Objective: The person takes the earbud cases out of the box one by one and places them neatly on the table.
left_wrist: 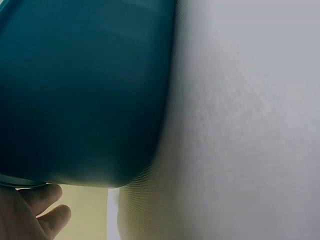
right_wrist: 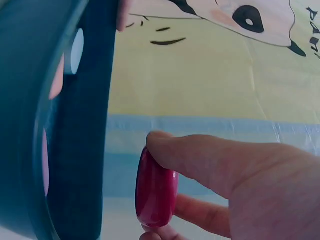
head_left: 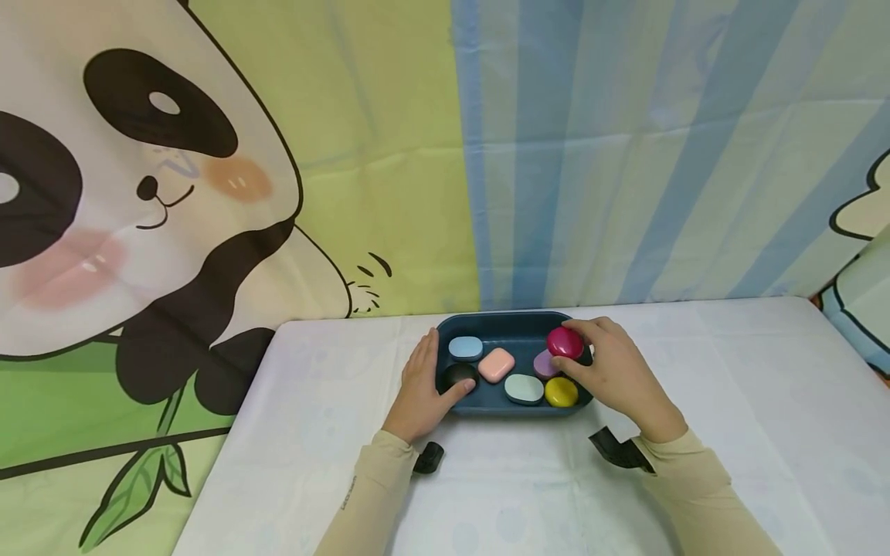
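My right hand (head_left: 619, 371) pinches a glossy magenta round piece (head_left: 565, 342) between thumb and fingers, over the right end of a dark blue tray (head_left: 511, 411). Up close in the right wrist view, the magenta piece (right_wrist: 156, 190) looks thick with rounded edges, raised beside the tray wall (right_wrist: 82, 150). At the tray's left end my left hand (head_left: 420, 394) holds the wall, fingers along the outside and thumb over the rim by a black piece (head_left: 459, 375). A purple piece (head_left: 545, 364) lies partly hidden under the magenta one.
Inside the tray also lie a light blue piece (head_left: 466, 348), a pink piece (head_left: 497, 365), a pale green piece (head_left: 524, 389) and a yellow piece (head_left: 561, 392). A white cloth covers the table (head_left: 514, 494). Behind it hangs a printed curtain (head_left: 389, 154) with a panda.
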The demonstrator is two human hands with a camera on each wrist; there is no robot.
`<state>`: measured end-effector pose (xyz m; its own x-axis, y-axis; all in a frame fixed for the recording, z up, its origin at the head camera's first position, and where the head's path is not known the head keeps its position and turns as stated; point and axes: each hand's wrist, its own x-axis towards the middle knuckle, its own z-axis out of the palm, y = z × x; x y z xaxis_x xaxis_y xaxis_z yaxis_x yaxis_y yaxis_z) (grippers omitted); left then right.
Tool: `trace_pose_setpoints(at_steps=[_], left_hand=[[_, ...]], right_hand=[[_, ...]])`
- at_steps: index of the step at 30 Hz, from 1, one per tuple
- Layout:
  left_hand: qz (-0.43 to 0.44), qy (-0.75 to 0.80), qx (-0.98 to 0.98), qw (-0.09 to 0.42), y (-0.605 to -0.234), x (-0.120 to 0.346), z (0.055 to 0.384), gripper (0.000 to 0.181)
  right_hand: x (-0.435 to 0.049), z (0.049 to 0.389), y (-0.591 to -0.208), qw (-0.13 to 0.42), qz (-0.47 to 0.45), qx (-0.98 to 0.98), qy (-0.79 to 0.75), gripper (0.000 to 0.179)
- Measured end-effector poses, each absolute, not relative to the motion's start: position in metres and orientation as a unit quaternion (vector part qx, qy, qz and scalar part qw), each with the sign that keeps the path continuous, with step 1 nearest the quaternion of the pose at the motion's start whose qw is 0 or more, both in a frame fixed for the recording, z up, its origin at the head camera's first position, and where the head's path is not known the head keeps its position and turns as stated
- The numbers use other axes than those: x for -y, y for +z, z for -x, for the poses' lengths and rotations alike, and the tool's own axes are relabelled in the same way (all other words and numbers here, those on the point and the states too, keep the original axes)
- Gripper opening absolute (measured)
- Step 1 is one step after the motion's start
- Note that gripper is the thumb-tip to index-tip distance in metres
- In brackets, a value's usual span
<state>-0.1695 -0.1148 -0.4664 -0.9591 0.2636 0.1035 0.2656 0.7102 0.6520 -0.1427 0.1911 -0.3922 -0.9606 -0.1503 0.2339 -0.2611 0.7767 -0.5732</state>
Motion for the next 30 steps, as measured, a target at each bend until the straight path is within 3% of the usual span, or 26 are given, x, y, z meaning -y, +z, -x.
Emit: trace_pose_setpoints(at_steps=[30], left_hand=[[0.145,-0.364,0.920,0.003,-0.469,0.116,0.169,0.106]], right_hand=[[-0.239,0.163,-0.409,0.101,-0.068,0.950,0.287,0.060]])
